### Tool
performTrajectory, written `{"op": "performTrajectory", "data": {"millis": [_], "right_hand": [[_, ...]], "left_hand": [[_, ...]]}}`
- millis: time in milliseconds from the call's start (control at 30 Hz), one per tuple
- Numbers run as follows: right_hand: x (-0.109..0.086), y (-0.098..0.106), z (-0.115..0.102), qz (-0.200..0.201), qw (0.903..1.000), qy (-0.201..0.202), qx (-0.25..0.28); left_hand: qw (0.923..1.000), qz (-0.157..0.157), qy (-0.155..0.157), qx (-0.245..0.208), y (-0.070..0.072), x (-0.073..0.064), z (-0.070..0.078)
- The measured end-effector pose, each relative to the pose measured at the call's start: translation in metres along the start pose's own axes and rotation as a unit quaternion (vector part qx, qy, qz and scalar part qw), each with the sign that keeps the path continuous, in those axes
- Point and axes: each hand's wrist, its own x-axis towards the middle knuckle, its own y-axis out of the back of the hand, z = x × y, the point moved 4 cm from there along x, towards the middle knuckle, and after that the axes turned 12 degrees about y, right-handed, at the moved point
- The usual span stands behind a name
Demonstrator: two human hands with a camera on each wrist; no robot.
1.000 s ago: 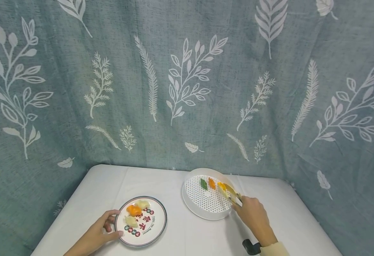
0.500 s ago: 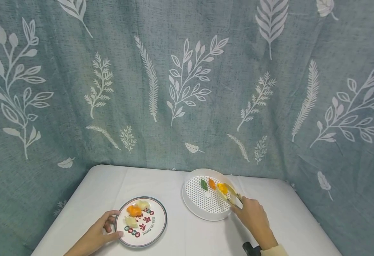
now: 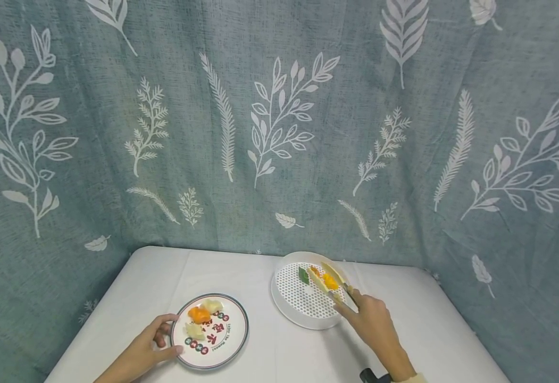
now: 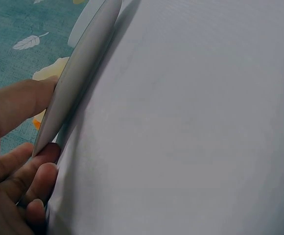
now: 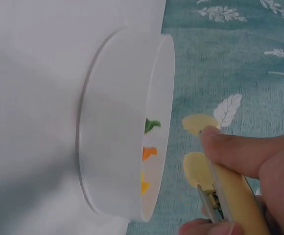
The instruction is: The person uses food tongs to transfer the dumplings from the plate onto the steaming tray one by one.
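My left hand (image 3: pixel 142 348) grips the left rim of a round white plate (image 3: pixel 233 338), thumb on top and fingers curled beneath. On the plate lie an orange dumpling-like piece (image 3: pixel 199 315) and two cream ones (image 3: pixel 194 332). In my right hand (image 3: pixel 374 325) are yellow-tipped tongs (image 5: pixel 235 196), their jaws spread over a white perforated steamer tray (image 3: pixel 284 306). A yellow piece (image 3: pixel 330 281) rests inside, seen between the tong tips from above. Beside it are an orange piece (image 3: pixel 315 271), partly covered by a tip, and a green one (image 3: pixel 303 275).
A white-covered table (image 3: pixel 265 276) carries both plate and tray, with a gap between them. Behind it hangs a teal curtain (image 3: pixel 241 213) with white leaf prints. A dark wrist device (image 3: pixel 372 375) sits on my right wrist.
The tongs have come away from the yellow piece, spread wider, and moved up and slightly left. The yellow piece stays in the tray. My left hand and the plate have not moved.
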Motion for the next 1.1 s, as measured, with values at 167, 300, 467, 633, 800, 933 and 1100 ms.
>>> {"op": "performTrajectory", "data": {"millis": [167,300,467,633,800,933,1100], "right_hand": [[-0.001,-0.009,-0.015,-0.007,0.9997,0.005,0.021],[-0.001,-0.018,-0.025,-0.013,0.9995,0.008,0.028],[-0.002,-0.027,-0.038,-0.001,0.9984,0.03,0.049],[-0.003,-0.035,-0.05,0.008,0.9954,0.061,0.074],[-0.004,-0.042,-0.059,-0.001,0.9919,0.085,0.095],[-0.005,-0.047,-0.068,-0.009,0.9889,0.104,0.106],[-0.005,-0.053,-0.08,-0.029,0.9856,0.117,0.119]], "left_hand": [[1.0,0.002,0.003,0.009,0.0,0.0,0.0],[0.9999,0.002,0.003,0.009,-0.001,0.002,0.0],[1.0,0.0,-0.001,0.0,-0.001,0.002,-0.001],[1.0,0.003,-0.002,0.004,-0.001,0.003,-0.002],[0.9999,0.007,0.005,0.013,-0.002,0.003,-0.002],[0.9998,0.008,0.008,0.016,-0.002,0.003,-0.001],[0.9998,0.008,0.008,0.014,-0.001,0.003,0.0]]}}
